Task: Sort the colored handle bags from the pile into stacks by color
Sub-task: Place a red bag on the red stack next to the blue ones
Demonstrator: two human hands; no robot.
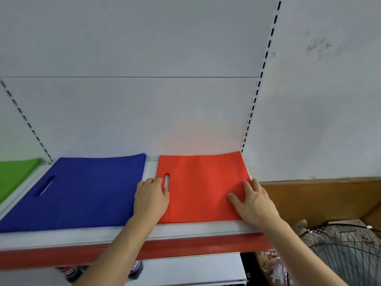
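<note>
Red bag (pixel 203 186) flat on shelf (pixel 198 229), slot handle leftward, left hand (pixel 151 198) and right hand (pixel 254 201) pressing, fingers straight.

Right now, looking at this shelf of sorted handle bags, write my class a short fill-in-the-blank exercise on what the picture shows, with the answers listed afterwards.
1. Both hands, the left hand and the right hand, rest on the ____ stack of bags.
2. The stack in the middle of the shelf is ____.
3. At the far left edge lies a ____ stack.
4. The left hand's fingertips lie beside the red bag's handle ____.

Answers: red; blue; green; slot
</note>
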